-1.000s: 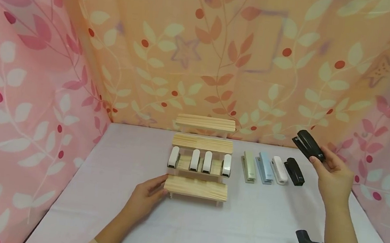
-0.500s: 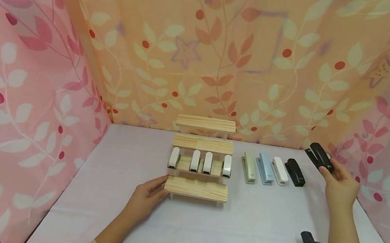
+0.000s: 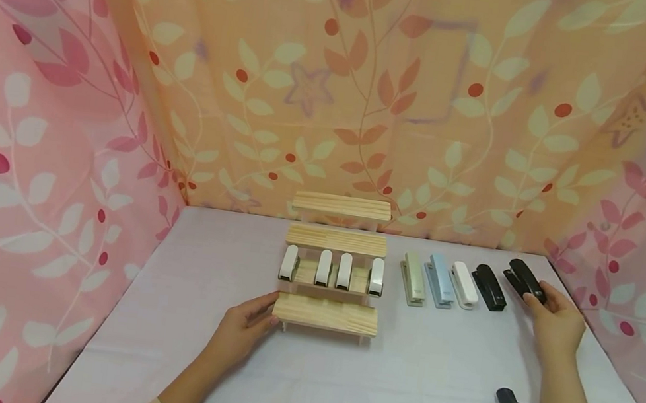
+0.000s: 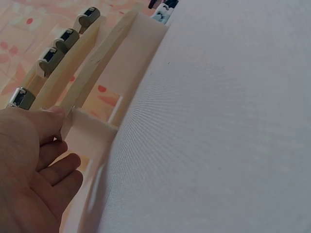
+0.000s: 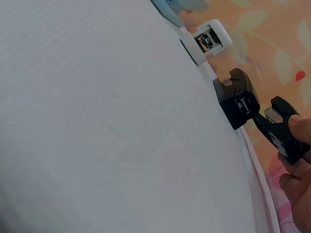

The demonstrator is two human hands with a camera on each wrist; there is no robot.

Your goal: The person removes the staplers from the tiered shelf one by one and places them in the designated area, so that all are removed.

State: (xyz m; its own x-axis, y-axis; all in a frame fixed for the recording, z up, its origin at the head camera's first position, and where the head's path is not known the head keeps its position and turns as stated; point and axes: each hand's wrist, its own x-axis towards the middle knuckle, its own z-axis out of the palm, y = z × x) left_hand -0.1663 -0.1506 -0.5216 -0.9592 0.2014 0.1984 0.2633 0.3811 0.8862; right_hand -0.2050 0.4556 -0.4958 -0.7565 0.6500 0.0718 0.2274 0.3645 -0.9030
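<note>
My right hand point(image 3: 559, 321) pinches a black stapler point(image 3: 527, 280) by its near end, thumb on the left side. In the right wrist view this stapler point(image 5: 282, 127) is low at the table's far edge, beside a second black stapler point(image 5: 238, 99). My left hand point(image 3: 242, 329) holds the left end of the lowest step of a tiered wooden display rack point(image 3: 325, 313); in the left wrist view the thumb point(image 4: 51, 116) lies against the step's end and the other fingers curl below. Several small white-topped staplers point(image 3: 323, 267) stand on the second step from the bottom.
Right of the rack, a green stapler point(image 3: 412, 278), a blue stapler point(image 3: 439, 280), a white stapler point(image 3: 464, 285) and the other black stapler point(image 3: 489, 287) lie in a row on the white-covered table point(image 3: 399, 376). Patterned cloth point(image 3: 335, 96) encloses the back and sides.
My right hand has moved right and then down with the black stapler, bringing it to the right end of the row. The left hand stays at the rack.
</note>
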